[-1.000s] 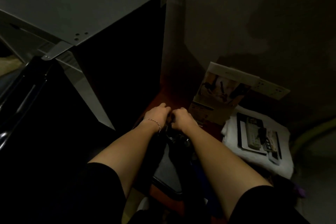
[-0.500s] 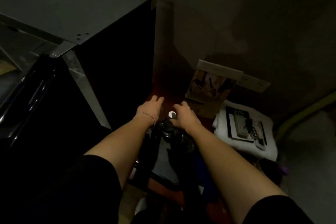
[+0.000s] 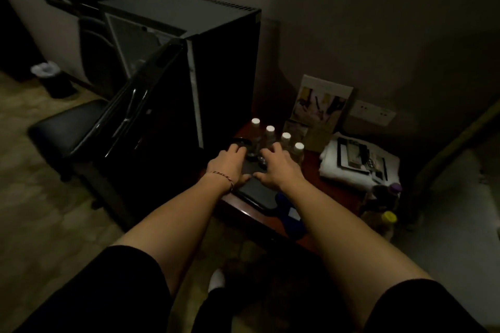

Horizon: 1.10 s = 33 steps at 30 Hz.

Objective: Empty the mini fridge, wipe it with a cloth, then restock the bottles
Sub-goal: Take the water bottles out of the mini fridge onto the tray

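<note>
White-capped bottles [image 3: 276, 134] are standing in a row on the worktop [image 3: 335, 192] beside the open fridge [image 3: 205, 62]. Left hand [image 3: 226, 163] and right hand [image 3: 276, 167] are hovering spread, holding nothing. Probably best gripping each bottle low, avoiding toppling neighbours.

I am reaching both bare arms forward, left hand [image 3: 226, 165] and right hand [image 3: 276, 167] lying side by side, palms down, fingers loosely spread, gripping nothing.
</note>
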Available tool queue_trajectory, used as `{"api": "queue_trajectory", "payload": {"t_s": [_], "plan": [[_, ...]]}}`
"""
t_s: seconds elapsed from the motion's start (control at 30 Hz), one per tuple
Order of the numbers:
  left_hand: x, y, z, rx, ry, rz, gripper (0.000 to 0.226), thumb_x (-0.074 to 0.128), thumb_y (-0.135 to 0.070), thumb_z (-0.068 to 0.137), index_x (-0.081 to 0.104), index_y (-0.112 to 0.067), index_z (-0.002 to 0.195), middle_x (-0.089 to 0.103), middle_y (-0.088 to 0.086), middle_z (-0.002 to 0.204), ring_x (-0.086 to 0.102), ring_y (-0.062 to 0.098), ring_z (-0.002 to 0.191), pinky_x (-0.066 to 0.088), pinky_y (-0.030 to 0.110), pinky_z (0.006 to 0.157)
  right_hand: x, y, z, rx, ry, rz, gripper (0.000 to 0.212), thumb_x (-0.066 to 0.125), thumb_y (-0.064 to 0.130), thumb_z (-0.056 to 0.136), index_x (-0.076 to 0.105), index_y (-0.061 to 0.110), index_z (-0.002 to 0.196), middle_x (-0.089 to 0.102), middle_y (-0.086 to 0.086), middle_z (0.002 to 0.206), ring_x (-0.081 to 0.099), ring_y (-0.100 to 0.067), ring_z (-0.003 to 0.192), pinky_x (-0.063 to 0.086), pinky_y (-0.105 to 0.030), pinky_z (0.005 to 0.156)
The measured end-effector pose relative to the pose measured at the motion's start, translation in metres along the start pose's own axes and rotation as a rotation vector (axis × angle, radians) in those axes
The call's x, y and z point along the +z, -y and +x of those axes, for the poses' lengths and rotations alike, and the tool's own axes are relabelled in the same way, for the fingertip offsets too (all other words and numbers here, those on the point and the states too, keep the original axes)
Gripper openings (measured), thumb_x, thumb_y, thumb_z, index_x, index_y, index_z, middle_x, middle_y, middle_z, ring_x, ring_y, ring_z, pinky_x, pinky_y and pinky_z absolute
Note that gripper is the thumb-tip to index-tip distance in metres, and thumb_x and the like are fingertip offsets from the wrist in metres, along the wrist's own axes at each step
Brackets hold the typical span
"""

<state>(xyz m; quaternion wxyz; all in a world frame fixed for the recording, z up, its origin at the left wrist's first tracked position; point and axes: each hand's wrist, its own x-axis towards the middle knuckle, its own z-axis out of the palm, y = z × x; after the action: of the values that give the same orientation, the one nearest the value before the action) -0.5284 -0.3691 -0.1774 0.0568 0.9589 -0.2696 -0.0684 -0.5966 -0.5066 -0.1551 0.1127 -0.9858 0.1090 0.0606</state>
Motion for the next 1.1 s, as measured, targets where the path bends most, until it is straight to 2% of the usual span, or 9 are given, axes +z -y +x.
{"api": "queue_trajectory", "payload": {"t_s": [0.1,0.2,0.37,0.47,0.57,0.67,0.87,1.1], "plan": [[0.004,0.004,-0.072,-0.035,0.054,0.009,0.076,0.069,-0.051,0.082,0.034,-0.021,0.143,0.038,0.005,0.14,0.048,0.028,0.123,0.052,0.045,0.091,0.012,0.021,-0.061,-0.029,0.028,-0.007,0.067,0.068,0.043,0.09,0.036,0.023,0.146,0.028,-0.008,0.147,0.038,-0.034,0.132,0.049,-0.052,0.098],[-0.004,0.012,-0.131,-0.043,0.043,0.003,0.069,0.067,-0.052,0.084,0.04,-0.02,0.138,0.042,0.006,0.137,0.049,0.029,0.121,0.052,0.045,0.09,0.015,0.048,-0.109,-0.057,0.041,-0.016,0.069,0.068,0.045,0.089,0.036,0.023,0.147,0.026,-0.009,0.152,0.038,-0.034,0.135,0.048,-0.05,0.099],[-0.023,0.035,-0.204,-0.025,-0.033,-0.047,0.057,0.067,-0.051,0.083,0.048,-0.022,0.129,0.048,0.004,0.129,0.053,0.024,0.112,0.053,0.043,0.087,0.012,0.102,-0.172,-0.129,0.03,-0.027,0.059,0.067,0.045,0.089,0.043,0.025,0.14,0.036,-0.006,0.139,0.046,-0.03,0.124,0.048,-0.044,0.095],[-0.025,0.055,-0.246,-0.019,-0.043,-0.079,0.049,0.067,-0.048,0.084,0.051,-0.024,0.123,0.051,0.002,0.123,0.055,0.02,0.106,0.054,0.04,0.086,0.018,0.136,-0.202,-0.158,0.025,-0.032,0.051,0.069,0.044,0.087,0.049,0.025,0.131,0.039,-0.004,0.131,0.049,-0.026,0.117,0.051,-0.045,0.092],[-0.021,0.088,-0.289,-0.008,-0.046,-0.028,0.043,0.063,-0.051,0.085,0.052,-0.024,0.116,0.053,0.001,0.116,0.057,0.019,0.097,0.055,0.039,0.082,0.028,0.173,-0.23,-0.164,0.002,-0.006,0.052,0.07,0.042,0.087,0.049,0.026,0.132,0.04,-0.004,0.134,0.048,-0.026,0.118,0.051,-0.045,0.093],[-0.023,0.132,-0.324,-0.018,-0.055,-0.026,0.044,0.062,-0.051,0.086,0.053,-0.024,0.118,0.053,0.001,0.116,0.056,0.021,0.1,0.054,0.042,0.084,0.037,0.214,-0.253,-0.139,-0.022,0.039,0.053,0.07,0.038,0.088,0.048,0.026,0.135,0.038,-0.005,0.139,0.049,-0.027,0.121,0.051,-0.045,0.094],[-0.043,0.197,-0.332,-0.071,-0.08,-0.05,0.048,0.064,-0.053,0.083,0.052,-0.025,0.121,0.053,0.001,0.121,0.055,0.02,0.104,0.053,0.044,0.088,0.044,0.284,-0.253,-0.142,-0.01,0.004,0.061,0.074,0.033,0.085,0.046,0.022,0.138,0.038,-0.008,0.141,0.049,-0.029,0.121,0.053,-0.046,0.094],[-0.055,0.252,-0.273,-0.109,-0.049,-0.072,0.046,0.07,-0.035,0.083,0.051,-0.026,0.123,0.051,0.001,0.121,0.053,0.02,0.105,0.052,0.041,0.09,0.049,0.351,-0.182,-0.199,0.024,0.075,0.054,0.071,0.02,0.087,0.047,0.018,0.135,0.037,-0.01,0.142,0.049,-0.032,0.124,0.05,-0.045,0.099]]}}
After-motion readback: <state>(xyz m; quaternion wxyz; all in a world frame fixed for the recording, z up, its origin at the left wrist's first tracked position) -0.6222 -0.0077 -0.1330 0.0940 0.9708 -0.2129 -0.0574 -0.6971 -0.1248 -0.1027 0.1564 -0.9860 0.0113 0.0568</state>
